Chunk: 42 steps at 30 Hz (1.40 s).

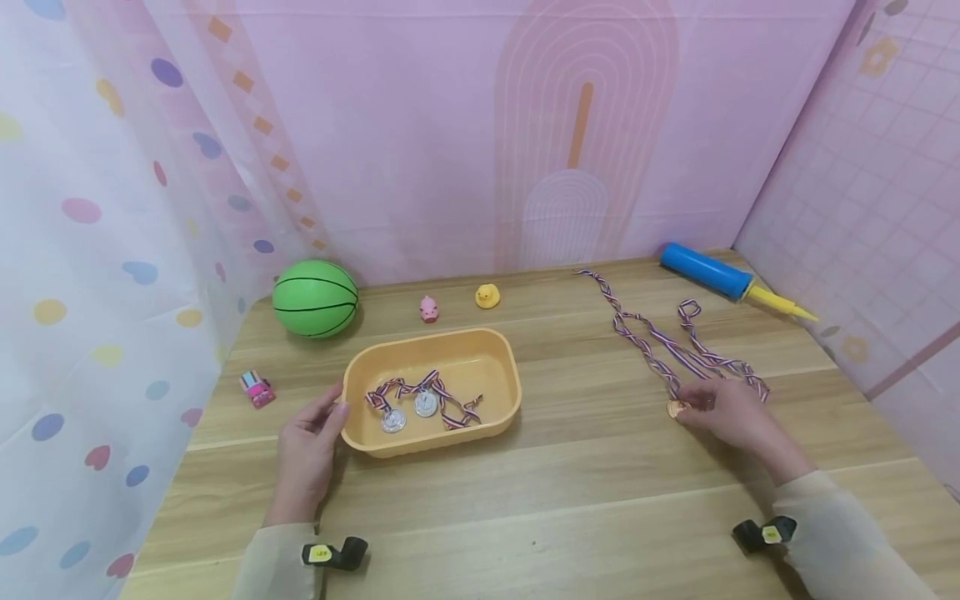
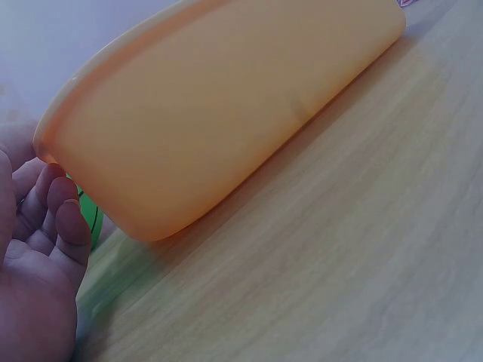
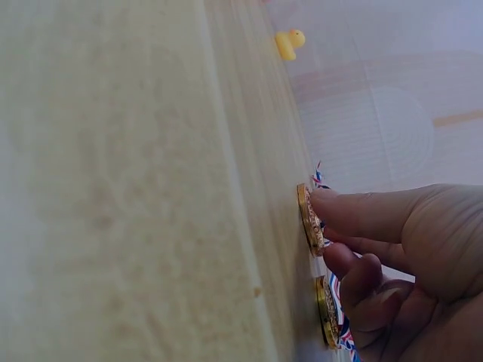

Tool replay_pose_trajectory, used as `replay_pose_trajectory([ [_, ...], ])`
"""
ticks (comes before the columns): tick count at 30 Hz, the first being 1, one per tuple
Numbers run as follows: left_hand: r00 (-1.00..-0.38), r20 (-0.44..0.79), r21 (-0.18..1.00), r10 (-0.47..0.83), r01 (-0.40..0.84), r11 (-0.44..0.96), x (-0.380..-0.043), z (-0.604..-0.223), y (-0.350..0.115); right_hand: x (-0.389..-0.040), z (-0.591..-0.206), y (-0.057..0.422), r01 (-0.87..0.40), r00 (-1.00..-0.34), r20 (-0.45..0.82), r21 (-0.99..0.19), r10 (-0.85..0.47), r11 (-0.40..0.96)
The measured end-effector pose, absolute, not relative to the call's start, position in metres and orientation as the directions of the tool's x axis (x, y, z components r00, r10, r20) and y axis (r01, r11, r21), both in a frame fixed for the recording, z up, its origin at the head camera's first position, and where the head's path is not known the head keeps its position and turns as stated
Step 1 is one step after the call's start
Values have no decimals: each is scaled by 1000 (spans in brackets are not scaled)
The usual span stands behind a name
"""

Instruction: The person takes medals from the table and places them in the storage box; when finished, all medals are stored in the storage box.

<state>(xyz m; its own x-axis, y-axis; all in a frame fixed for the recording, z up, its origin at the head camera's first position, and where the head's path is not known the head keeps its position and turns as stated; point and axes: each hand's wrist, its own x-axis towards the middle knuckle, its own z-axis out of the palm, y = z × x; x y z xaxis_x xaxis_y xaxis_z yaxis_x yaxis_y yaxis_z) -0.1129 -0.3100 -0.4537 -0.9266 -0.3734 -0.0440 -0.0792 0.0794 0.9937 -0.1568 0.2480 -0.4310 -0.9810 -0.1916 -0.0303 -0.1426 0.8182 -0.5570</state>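
Observation:
My left hand [image 1: 306,454] grips the left rim of a yellow-orange plastic basin [image 1: 431,440], thumb at the rim and fingers below it. Inside the basin lie two silver medals with striped ribbons, one medal [image 1: 393,420] beside the other medal [image 1: 425,403]. On the right, my right hand [image 1: 731,412] pinches a gold-coloured medal [image 3: 308,219] between thumb and fingers, low at the table. A second gold medal [image 3: 327,313] lies close by under the fingers, hidden by the hand in the head view. Red, white and blue ribbons [image 1: 645,346] stretch away behind the hand.
A green ball [image 1: 315,298] stands at the back left, with a small pink toy [image 1: 257,389] in front of it. Behind the basin are a pink pig toy [image 1: 429,309] and a yellow duck [image 1: 487,296]. A blue pump [image 1: 705,271] with yellow nozzle lies back right.

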Motion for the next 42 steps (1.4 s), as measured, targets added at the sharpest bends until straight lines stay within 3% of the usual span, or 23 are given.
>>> replay_pose_trajectory([
  [17,-926,-21,996,-376,-53,74,-114,-457,-312,-158,-432,240,-169,-978,-18,-526,-209,833],
  [33,-924,-37,995,-380,-71,77,-115,-459,-312,-164,-435,209,-173,-955,-79,-633,-285,755],
  [42,-923,-26,996,-383,-57,70,-114,-457,-311,-170,-439,188,-203,-951,-61,-615,-303,762],
])
